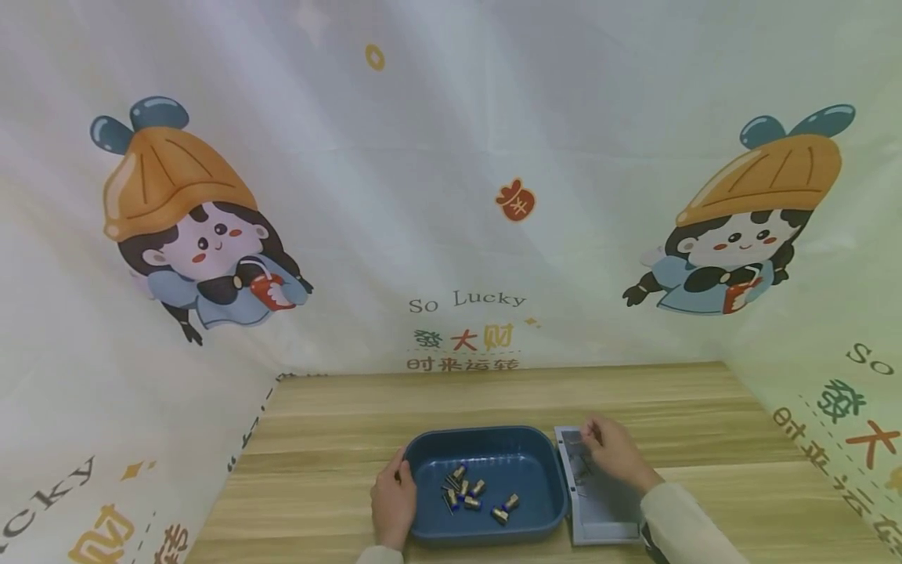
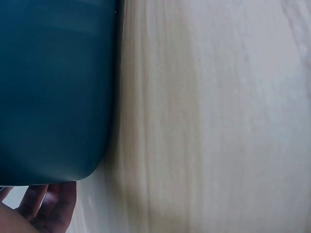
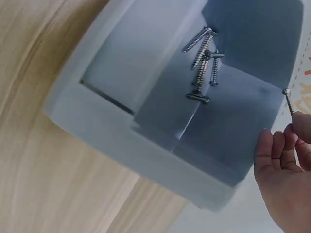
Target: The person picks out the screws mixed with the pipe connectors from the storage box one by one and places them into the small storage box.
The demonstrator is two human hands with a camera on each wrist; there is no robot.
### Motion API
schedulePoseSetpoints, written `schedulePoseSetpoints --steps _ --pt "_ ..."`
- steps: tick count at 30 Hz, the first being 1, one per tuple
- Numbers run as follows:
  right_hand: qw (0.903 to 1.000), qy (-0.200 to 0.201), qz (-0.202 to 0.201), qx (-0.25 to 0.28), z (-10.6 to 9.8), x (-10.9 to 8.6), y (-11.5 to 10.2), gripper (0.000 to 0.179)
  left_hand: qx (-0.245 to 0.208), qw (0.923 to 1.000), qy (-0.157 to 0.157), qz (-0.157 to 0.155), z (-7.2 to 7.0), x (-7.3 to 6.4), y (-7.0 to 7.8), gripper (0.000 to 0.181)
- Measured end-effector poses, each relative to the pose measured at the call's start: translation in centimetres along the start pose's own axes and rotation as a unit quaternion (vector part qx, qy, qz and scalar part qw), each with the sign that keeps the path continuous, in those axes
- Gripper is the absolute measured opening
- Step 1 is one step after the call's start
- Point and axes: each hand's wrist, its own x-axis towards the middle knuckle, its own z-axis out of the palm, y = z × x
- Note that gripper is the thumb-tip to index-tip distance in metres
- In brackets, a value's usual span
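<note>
The left hand [image 1: 393, 500] grips the blue tray [image 1: 524, 466] by its left rim, short of the counter's [image 1: 317, 450] far edge; the right hand [image 1: 620, 454] pinches a screw [image 3: 289, 101] over the grey box [image 1: 607, 505]

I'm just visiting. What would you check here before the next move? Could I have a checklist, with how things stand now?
1. Right hand pinches one screw, head pointing outward: ok.
2. More screws remain inside the gray bin: ok, several lie in a loose heap.
3. Blue basin stands beside the bin: ok, upright on the table.
4. Left hand touches the basin's left end: ok; how firmly, cannot tell.
5. Brass fittings sit in a tidy row: not ok, they are scattered across the basin floor.
</note>
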Motion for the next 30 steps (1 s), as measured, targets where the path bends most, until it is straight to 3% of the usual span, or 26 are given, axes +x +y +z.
schedulePoseSetpoints --steps 8,30 --pt "0.9993 -0.034 0.011 -0.008 1.3 -0.8 0.7 0.011 0.000 1.0000 0.003 0.003 0.1 0.0 -0.1 0.034" --pt "0.9980 -0.035 0.043 -0.029 3.9 -1.9 1.8 0.012 -0.003 1.0000 0.009 0.001 -0.1 -0.1 0.1 0.033"
